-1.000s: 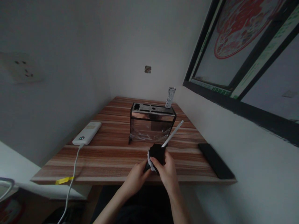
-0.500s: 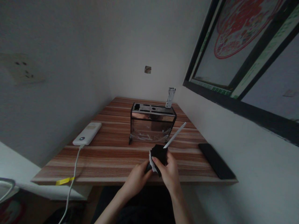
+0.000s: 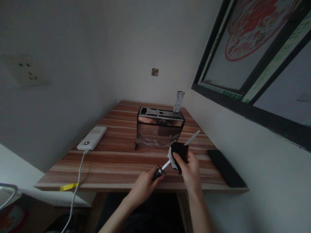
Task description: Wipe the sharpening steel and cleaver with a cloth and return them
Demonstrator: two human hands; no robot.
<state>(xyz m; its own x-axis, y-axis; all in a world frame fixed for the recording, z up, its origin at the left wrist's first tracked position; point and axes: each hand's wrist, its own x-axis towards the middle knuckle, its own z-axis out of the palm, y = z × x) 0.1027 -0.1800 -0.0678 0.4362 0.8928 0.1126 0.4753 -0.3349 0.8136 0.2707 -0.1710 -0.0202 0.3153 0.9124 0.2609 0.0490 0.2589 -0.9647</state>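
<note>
My left hand point(image 3: 145, 184) is closed around the black handle point(image 3: 158, 173) of a sharpening steel, near the front edge of the table. Its slim pale rod point(image 3: 193, 137) slants up to the right, away from me. A black cloth with a ragged white underside point(image 3: 179, 154) is folded round the middle of the rod, and my right hand point(image 3: 190, 166) pinches it there, thumb on top. Bare rod shows on both sides of the cloth. Just beyond my hands stands a shiny slotted knife block point(image 3: 160, 124), with a silvery upright piece point(image 3: 178, 101) at its right end.
On the left of the wood-grained table point(image 3: 116, 161) lies a white power bank point(image 3: 92, 138) with a white cable point(image 3: 79, 179) hanging over the edge. A flat black object point(image 3: 225, 168) rests at the right edge. Walls close in on both sides.
My right hand has slid the cloth along the rod, away from the handle, up and to the right. A stretch of rod now shows beside the handle. My left hand keeps its grip.
</note>
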